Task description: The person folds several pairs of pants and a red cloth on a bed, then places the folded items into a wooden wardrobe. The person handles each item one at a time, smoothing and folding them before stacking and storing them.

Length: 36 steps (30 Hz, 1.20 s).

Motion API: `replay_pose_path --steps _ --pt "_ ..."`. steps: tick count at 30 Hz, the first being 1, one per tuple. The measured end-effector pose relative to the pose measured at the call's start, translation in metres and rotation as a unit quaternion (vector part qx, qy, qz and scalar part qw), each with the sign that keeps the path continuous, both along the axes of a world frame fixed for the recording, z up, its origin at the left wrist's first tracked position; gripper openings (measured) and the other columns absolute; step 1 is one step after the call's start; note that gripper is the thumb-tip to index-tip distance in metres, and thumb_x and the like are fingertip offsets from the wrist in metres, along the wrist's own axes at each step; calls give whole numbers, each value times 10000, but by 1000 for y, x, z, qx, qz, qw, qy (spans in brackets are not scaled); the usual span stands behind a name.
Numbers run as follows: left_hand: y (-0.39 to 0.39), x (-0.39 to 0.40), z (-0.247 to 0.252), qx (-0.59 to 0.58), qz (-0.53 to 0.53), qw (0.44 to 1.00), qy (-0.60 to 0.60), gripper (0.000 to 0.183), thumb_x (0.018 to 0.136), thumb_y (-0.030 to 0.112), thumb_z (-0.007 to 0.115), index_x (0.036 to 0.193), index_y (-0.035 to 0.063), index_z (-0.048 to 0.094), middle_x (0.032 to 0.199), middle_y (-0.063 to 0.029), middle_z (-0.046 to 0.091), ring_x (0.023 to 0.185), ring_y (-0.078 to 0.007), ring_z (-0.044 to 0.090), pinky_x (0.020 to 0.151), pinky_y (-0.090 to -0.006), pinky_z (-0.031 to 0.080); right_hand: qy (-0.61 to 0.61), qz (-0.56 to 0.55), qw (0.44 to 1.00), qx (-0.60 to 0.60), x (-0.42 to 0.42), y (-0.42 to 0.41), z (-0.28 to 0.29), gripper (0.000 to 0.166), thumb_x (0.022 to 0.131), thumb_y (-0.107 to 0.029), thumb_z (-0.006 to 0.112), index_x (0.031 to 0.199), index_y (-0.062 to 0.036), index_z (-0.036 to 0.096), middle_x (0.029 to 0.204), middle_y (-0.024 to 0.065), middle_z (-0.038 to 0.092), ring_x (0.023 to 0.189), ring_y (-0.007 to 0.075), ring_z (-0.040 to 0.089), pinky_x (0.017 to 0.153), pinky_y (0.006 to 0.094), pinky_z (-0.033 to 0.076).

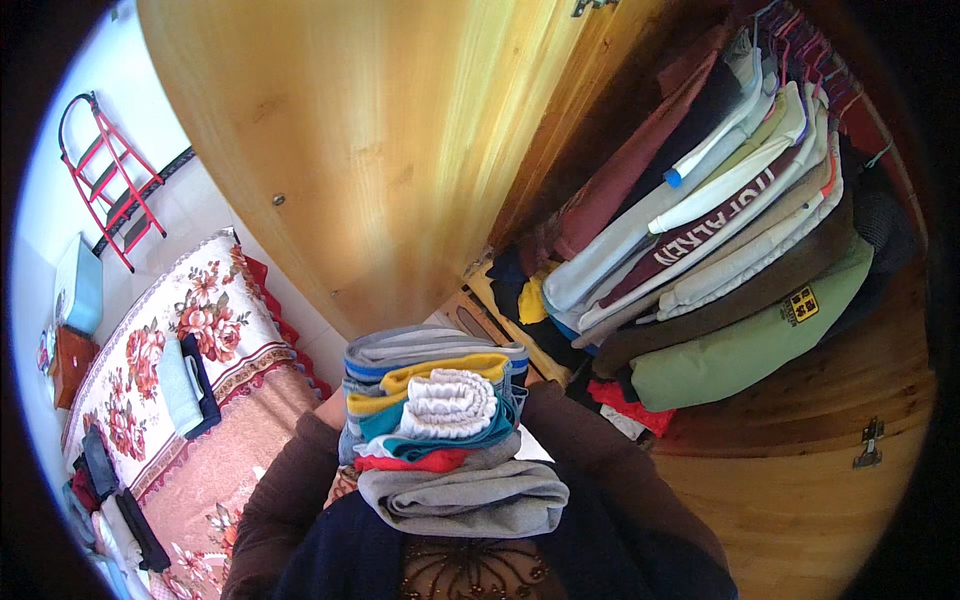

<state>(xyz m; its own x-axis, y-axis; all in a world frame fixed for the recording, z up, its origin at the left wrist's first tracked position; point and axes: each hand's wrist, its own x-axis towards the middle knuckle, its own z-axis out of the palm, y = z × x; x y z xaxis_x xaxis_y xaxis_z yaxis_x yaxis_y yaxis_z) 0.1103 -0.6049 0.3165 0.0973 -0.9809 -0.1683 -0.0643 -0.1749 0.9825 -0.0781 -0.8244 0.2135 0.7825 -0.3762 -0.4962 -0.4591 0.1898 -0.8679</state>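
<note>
A tall stack of folded clothes point(442, 375) is held up against my chest between my two arms. A rolled white elastic-banded garment point(450, 403) lies on it, among yellow, teal and red pieces, with a folded grey garment point(465, 499) nearest my body. My left hand point(534, 377) shows only in part at the stack's right side; its fingers are hidden by the clothes. On the other side, my right hand point(330, 409) is pressed to the stack, its fingers likewise hidden. Hanging clothes point(720, 217) fill the open wooden wardrobe to the right.
An open wooden wardrobe door point(337, 150) stands ahead, with another door point(795, 510) at lower right. Left is a bed with a floral cover point(247, 405) and folded clothes point(180, 386) on it. A red step ladder point(112, 180) leans by the wall. More clothes point(634, 409) lie low in the wardrobe.
</note>
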Motion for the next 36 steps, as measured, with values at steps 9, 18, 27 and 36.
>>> replay_pose_path --steps 9,18,27,36 --pt "46 -17 28 -339 18 901 -270 339 766 307 753 1074 175 698 1403 -177 425 1296 -405 401 1012 -528 323 60 -63 996 -34 -56 -12 -15 535 969 -423 398 1324 -23 404 1266 195 525 1215 272 489 1038 403 401" --pt "-116 -27 -7 -270 123 839 -457 847 626 634 735 1308 193 496 1473 -333 142 1340 -575 145 1041 -630 230 44 -92 954 -282 -14 -95 2 494 953 -396 429 1284 -28 436 1236 185 541 1190 272 503 1026 400 408" --pt "-267 -59 -29 -315 213 801 -462 802 629 673 719 1220 159 545 1443 -373 142 1311 -635 89 1038 -656 194 205 -126 786 -570 -13 -320 32 452 938 -368 461 1243 -34 467 1205 174 557 1165 272 516 1014 398 415" --pt "-444 -85 -87 -334 111 894 -276 918 736 430 745 1480 188 266 1514 -297 101 1385 -509 128 1081 -506 282 303 -86 719 -620 -57 -404 33 411 923 -341 492 1203 -40 499 1175 164 572 1140 271 529 1002 395 423"
